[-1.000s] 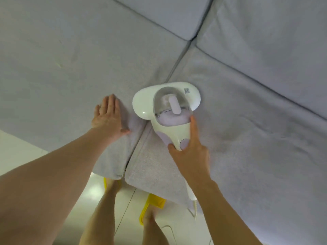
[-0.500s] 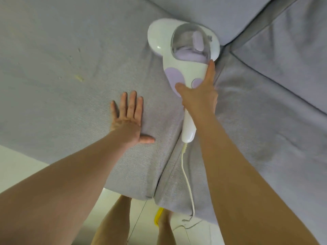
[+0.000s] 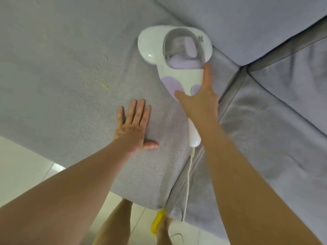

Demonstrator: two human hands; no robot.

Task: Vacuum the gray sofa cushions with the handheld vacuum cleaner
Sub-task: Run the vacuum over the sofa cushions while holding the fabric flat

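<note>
Gripping the handheld vacuum cleaner [image 3: 177,55] in my right hand [image 3: 198,101], left hand [image 3: 131,128] flat on the seat cushion [image 3: 62,68] beside it; trailing cord [image 3: 187,181] could snag.

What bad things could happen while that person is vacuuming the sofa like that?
1. The white cord hangs off the front of the sofa down by the feet, so it might snag or trip the person.
2. The yellowish crumbs lie left of the vacuum on the seat cushion, so this pass could miss them.
3. The left hand rests flat close to the vacuum; if the right hand pulls it back crooked, it may bump the fingers.
</note>
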